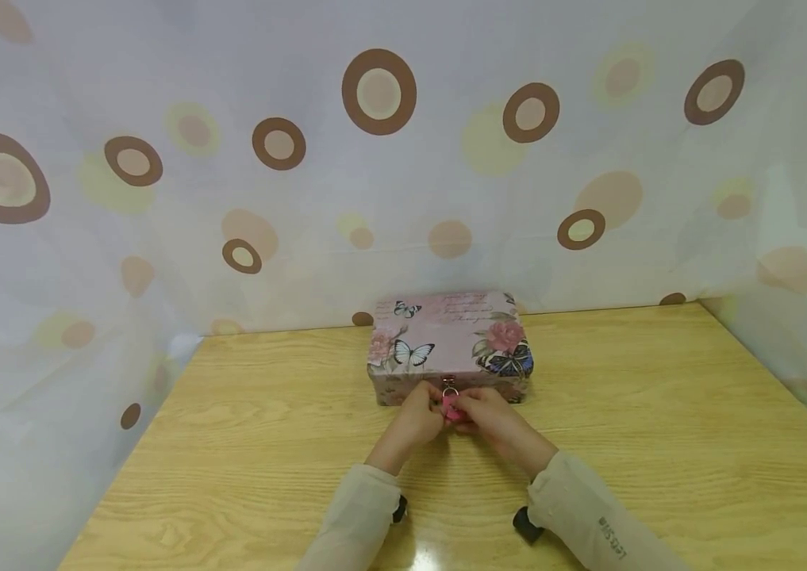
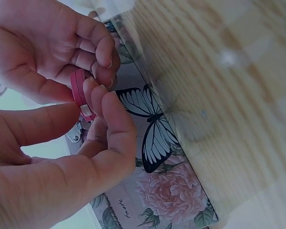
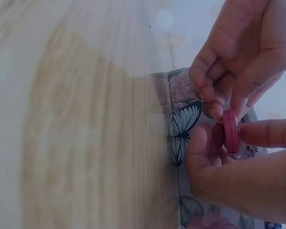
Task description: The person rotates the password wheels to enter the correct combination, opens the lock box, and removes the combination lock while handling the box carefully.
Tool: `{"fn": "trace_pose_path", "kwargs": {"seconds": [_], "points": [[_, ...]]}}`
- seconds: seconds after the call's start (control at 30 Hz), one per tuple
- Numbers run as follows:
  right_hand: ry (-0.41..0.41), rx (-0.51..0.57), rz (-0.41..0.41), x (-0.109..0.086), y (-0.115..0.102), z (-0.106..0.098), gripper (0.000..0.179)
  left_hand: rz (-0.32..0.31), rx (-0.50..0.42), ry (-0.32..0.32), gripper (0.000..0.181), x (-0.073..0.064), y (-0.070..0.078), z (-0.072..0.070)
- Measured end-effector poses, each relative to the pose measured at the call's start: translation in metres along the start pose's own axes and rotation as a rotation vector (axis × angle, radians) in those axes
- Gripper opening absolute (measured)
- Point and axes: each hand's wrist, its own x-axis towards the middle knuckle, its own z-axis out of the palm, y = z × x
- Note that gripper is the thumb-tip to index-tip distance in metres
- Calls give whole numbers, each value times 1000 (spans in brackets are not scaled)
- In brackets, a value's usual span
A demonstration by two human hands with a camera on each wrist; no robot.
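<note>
A pink padlock (image 1: 453, 408) is at the front of a flowered tin box (image 1: 446, 333), just below its metal clasp (image 1: 449, 381). Its shackle reaches up to the clasp; whether it is locked cannot be told. My left hand (image 1: 417, 419) pinches the padlock from the left, thumb and fingertips on its body (image 2: 79, 90). From the other side my right hand (image 1: 499, 420) grips the same padlock (image 3: 231, 132) between thumb and curled fingers. The fingers hide part of the padlock and of the box's front.
The box is closed, with butterflies and roses on its lid. It stands towards the back of a wooden table (image 1: 253, 444), near a white curtain (image 1: 317, 206) printed with circles. Dark bands (image 1: 528, 525) show at both wrists below the light sleeves (image 1: 589, 507).
</note>
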Motion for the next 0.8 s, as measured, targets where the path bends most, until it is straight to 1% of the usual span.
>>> {"fn": "trace_pose_path", "kwargs": {"seconds": [0.17,0.43,0.67,0.8], "points": [[-3,-6,6,1,1,1,25,-3,12,1,12,0,1,0],[-26,-13,-9,1,3,0,25,-5,26,4,12,1,1,0],[-23,-32,-6,1,3,0,28,-23,26,-1,12,0,1,0],[-33,8,6,3,4,-1,26,-25,15,-1,12,0,1,0]]}}
